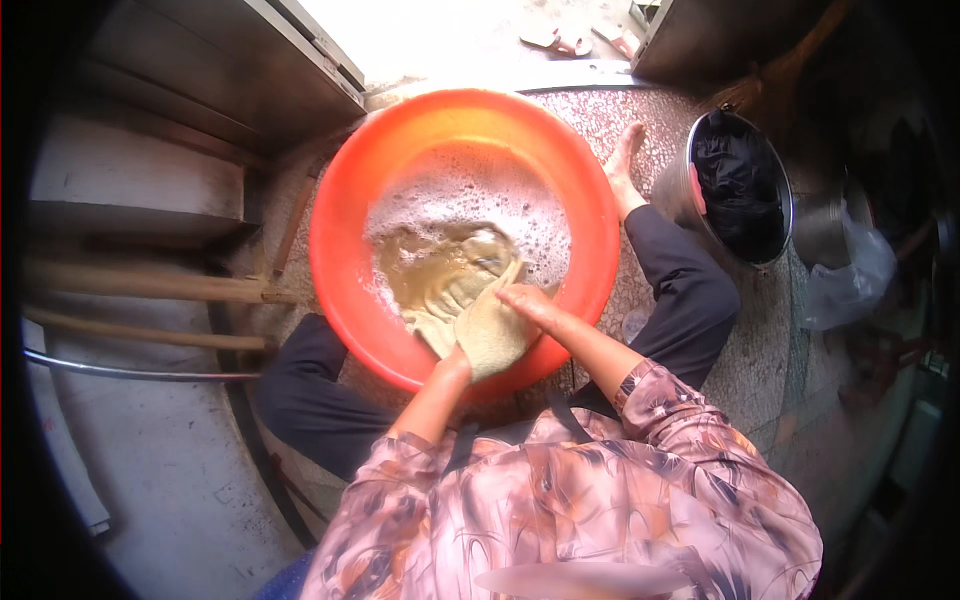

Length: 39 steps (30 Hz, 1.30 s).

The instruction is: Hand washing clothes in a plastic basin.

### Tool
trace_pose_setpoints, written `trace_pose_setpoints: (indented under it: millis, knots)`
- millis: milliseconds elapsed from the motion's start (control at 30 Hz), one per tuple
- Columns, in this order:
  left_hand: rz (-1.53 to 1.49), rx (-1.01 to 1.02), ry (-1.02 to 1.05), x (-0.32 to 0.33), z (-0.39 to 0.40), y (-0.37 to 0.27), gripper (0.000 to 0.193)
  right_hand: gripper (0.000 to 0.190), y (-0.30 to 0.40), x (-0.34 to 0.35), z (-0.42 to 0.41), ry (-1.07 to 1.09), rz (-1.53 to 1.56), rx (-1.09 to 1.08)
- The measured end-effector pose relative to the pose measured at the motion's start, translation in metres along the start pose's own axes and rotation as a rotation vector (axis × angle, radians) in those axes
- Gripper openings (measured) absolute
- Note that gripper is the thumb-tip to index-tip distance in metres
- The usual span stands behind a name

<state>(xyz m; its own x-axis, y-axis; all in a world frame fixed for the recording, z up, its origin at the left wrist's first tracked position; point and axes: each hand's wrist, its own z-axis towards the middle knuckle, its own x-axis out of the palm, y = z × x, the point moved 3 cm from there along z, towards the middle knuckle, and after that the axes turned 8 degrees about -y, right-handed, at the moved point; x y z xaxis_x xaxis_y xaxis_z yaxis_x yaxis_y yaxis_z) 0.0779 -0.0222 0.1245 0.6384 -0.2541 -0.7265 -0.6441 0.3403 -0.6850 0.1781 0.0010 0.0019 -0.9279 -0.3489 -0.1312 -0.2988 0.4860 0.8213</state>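
Note:
A large orange-red plastic basin (337,225) stands on the floor between my legs. Murky, brownish water with white suds (465,180) lies inside it. A wet, pale yellow-green cloth (491,334) trails from the water towards the near rim. My left hand (456,363) is inside or under this cloth, so only the wrist area shows and its fingers are hidden. On the right, my right hand (527,302) grips the cloth near a bunched fold, just inside the basin.
To the right stands a metal bin (739,191) lined with a black bag, with a clear plastic bag (851,270) beyond it. Wooden bars (165,285) and a curved metal tube (142,367) are at left. Sandals (559,43) lie past the doorway sill.

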Motion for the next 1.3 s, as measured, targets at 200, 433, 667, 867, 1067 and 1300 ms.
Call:
trace_pose_setpoints:
  millis: [200,433,667,867,1067,1300]
  knots:
    - [0.537,-0.02,0.468,0.103,-0.074,0.052,0.046,0.056,0.011,0.025,-0.041,0.062,-0.596,0.197]
    - [0.607,0.128,0.7,0.111,-0.089,0.038,0.044,0.042,-0.021,0.043,-0.037,0.035,-0.614,0.191]
    - [-0.116,-0.112,0.101,0.154,-0.083,0.133,0.045,0.015,0.047,0.062,-0.091,0.087,0.063,-0.174]
    - [0.005,-0.021,-0.04,0.047,-0.096,0.133,0.043,0.019,0.1,0.085,-0.134,0.288,0.124,-0.156]
    - [0.113,0.087,-0.178,0.001,-0.07,0.048,0.04,0.033,0.121,0.09,-0.109,0.136,0.067,-0.394]
    - [0.219,0.1,-0.415,-0.048,-0.004,-0.028,0.038,0.03,0.173,-0.127,-0.165,-0.615,0.051,-0.868]
